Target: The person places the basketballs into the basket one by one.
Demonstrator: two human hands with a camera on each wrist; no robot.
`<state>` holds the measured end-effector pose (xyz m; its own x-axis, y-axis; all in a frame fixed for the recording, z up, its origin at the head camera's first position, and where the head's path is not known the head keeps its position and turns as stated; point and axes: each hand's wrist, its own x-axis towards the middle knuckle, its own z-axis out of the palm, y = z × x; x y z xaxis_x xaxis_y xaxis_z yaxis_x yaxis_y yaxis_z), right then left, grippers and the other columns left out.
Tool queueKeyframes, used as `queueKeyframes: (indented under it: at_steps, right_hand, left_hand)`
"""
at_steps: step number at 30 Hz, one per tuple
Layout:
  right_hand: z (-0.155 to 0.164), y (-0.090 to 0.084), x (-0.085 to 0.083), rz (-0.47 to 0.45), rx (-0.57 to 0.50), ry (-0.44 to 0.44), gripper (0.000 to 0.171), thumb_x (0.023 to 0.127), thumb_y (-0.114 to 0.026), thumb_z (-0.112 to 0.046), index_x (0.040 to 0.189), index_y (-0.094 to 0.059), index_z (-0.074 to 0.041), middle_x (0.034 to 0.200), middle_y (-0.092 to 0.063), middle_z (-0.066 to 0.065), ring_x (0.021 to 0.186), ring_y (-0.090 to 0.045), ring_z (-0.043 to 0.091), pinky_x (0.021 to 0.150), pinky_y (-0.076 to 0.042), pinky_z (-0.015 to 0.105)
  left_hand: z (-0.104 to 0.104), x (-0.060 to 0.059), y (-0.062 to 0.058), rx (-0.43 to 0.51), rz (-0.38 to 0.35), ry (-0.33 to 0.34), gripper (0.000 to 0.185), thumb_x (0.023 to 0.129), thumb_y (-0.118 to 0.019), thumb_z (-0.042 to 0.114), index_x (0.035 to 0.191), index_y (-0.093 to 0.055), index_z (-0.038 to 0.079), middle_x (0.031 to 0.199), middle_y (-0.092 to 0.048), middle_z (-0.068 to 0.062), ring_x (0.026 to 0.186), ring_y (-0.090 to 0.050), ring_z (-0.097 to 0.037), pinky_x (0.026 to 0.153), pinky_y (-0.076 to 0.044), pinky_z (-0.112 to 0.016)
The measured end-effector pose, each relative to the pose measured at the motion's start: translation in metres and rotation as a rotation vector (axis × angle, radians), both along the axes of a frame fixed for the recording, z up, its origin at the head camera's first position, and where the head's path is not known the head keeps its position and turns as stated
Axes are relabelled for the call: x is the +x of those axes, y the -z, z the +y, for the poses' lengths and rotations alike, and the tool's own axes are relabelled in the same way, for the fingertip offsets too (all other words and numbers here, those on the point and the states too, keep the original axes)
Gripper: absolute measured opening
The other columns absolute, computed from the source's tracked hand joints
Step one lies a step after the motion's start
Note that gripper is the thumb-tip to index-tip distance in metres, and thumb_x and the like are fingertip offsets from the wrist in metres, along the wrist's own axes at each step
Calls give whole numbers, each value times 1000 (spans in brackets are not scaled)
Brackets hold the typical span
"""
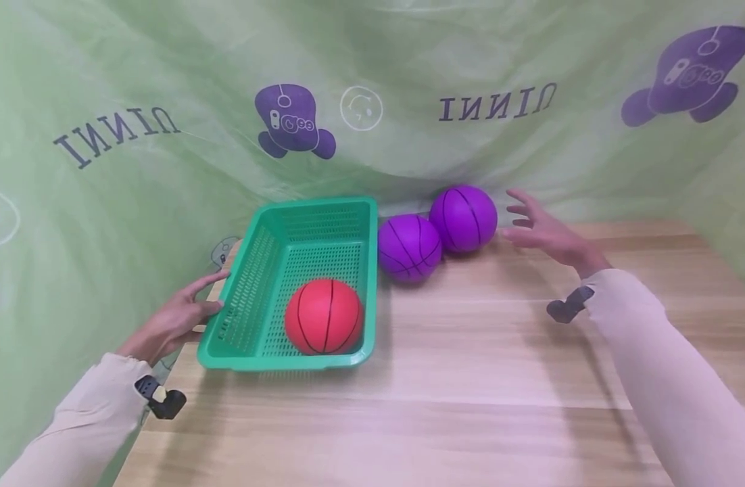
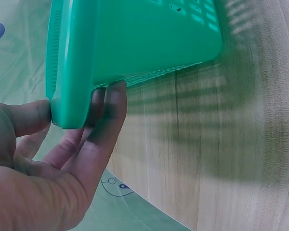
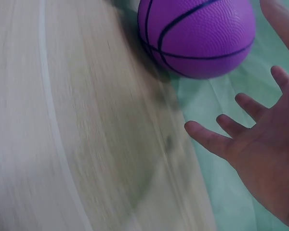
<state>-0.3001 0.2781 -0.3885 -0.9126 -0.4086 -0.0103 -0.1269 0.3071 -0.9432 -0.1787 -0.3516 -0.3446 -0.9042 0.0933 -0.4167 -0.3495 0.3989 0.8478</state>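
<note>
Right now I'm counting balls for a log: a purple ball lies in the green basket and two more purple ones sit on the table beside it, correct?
Not quite. The ball in the green basket is red, as the head view shows. The two purple balls do sit on the table beside it.

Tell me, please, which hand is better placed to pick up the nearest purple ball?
The right hand: it is open beside the purple ball, while the left hand holds the basket.

A big green cloth with purple cartoon pictures is hanging behind the light wooden table.
</note>
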Motion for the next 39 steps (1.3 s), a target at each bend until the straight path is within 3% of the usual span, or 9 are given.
queueKeyframes:
  at_steps: [14, 23, 32, 39]
  right_hand:
    - [-22, 16, -21, -28, -136, 59, 93, 97, -65, -13, 161, 1, -27, 163, -5, 17, 145, -19, 43, 107, -33, 64]
    - [-41, 22, -26, -62, -166, 83, 99, 95, -67, -13, 161, 4, -33, 161, -5, 22, 138, -31, 50, 107, -32, 64]
    - [-59, 39, -32, -17, -203, 138, 104, 91, -73, -10, 160, 1, -32, 160, -9, 20, 139, -31, 44, 110, -35, 53]
    - [-59, 44, -36, 41, -178, 206, 103, 89, -76, -16, 160, -3, -30, 160, -11, 19, 140, -30, 45, 111, -32, 56]
  left_hand:
    - [0, -4, -2, 24, -7, 20, 71, 105, -44, 6, 163, -6, 21, 115, -61, -19, 94, -67, -26, 79, -58, -49]
    - [1, -3, -1, 17, 3, 13, 71, 105, -45, 6, 163, -7, 23, 122, -56, -25, 96, -67, -27, 80, -58, -50]
    - [2, 2, 1, -6, -1, 1, 71, 105, -43, 5, 163, -5, 21, 124, -55, -27, 96, -67, -25, 81, -58, -49]
    - [4, -1, -2, -16, 8, -3, 70, 105, -44, 5, 163, -8, 22, 124, -54, -29, 95, -66, -27, 80, -58, -50]
